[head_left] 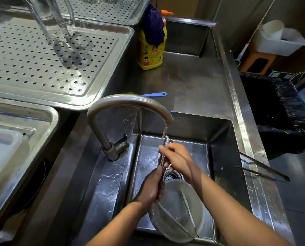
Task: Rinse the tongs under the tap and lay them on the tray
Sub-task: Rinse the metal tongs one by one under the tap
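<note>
Running from the curved tap (130, 100), a stream of water (165, 130) is seen striking the upper tips of the tongs (166, 140), which are held nearly upright over the steel sink (222, 148), just above the drain (171, 175). The lower end of the tongs is gripped by the left hand (151, 187), whose fingers are curled tightly round it. The upper part is clasped by the right hand (179, 158), its fingers wrapped over the arms just below the wet tips. The two arms of the tongs are pressed close together. A round divided plate (176, 210) is leaned in the near part of the basin, below the hands. The tray (33, 68), perforated and made of steel, is set on the counter at the upper left, well apart from the tongs, and a clear glass jug (54, 20) is stood on it. A second pair of tongs (263, 169) is laid across the right rim of the sink with its arms spread. Behind the tap, a blue handle (154, 94) is laid on the counter, and a yellow detergent bottle (150, 54) is draped with a dark purple cloth (153, 27). A black bin bag (276, 107) is seen at the far right.
</note>
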A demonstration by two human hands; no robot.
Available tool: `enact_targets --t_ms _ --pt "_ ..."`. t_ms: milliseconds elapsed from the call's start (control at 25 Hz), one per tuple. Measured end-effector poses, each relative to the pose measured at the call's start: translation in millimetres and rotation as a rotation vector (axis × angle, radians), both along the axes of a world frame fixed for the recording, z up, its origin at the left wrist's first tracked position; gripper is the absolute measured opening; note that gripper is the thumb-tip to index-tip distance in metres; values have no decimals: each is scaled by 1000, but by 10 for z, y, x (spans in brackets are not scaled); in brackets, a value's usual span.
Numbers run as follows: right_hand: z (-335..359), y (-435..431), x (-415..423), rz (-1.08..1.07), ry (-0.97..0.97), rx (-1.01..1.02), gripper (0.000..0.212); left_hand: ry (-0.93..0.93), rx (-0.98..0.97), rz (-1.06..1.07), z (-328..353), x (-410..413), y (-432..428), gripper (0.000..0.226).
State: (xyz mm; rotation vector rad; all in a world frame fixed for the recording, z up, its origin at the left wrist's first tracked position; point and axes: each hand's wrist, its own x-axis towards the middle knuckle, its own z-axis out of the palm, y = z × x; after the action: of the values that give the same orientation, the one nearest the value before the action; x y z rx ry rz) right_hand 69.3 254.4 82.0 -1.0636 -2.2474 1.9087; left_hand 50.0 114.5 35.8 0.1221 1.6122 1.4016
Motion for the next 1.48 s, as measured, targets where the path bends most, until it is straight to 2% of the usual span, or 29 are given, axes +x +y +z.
enact_targets --t_ms 80,160,200,280,320,360,400,520,560,600,640,720,880,1000,1080,1280,1480 --pt "-16 102 180 -122 55 79 30 -106 15 39 21 -24 12 60" --pt "-80 108 438 -342 82 191 20 -215 64 58 62 -42 66 68" --pt "-98 46 532 -382 61 95 22 -246 90 50 98 -30 109 69" --pt "-126 -170 575 -292 35 -314 32 -283 145 27 163 41 199 65" --pt "-138 -264 549 -264 34 -447 30 -287 143 25 177 74 246 65" --pt "-140 -332 500 -286 45 -499 27 -233 96 25 199 90 274 64" --pt "-142 -369 464 -356 67 -519 24 -100 15 24 215 90 293 61" --pt "-174 -366 433 -491 144 -497 15 568 -295 -98 188 -19 274 37" --pt "-178 -352 447 -466 149 -472 14 696 -325 -103 175 -62 280 25" --pt "-178 -340 464 -433 156 -458 13 678 -296 -58 189 -111 299 13" --pt "-177 -323 483 -401 155 -443 14 548 -209 28 213 -155 337 5" --pt "-195 -307 518 -366 118 -382 14 224 -5 131 246 -264 433 17" --pt "-225 -298 609 -348 42 -337 12 101 125 223 294 -476 574 34" --pt "-217 -298 619 -332 57 -334 9 -47 184 287 315 -532 637 35" --pt "-203 -279 613 -334 46 -309 9 -15 164 262 313 -494 653 27" --pt "-182 -317 645 -297 21 -244 7 236 34 243 332 -432 711 8" --pt "-148 -350 659 -300 46 -237 13 355 -67 256 375 -450 757 21"
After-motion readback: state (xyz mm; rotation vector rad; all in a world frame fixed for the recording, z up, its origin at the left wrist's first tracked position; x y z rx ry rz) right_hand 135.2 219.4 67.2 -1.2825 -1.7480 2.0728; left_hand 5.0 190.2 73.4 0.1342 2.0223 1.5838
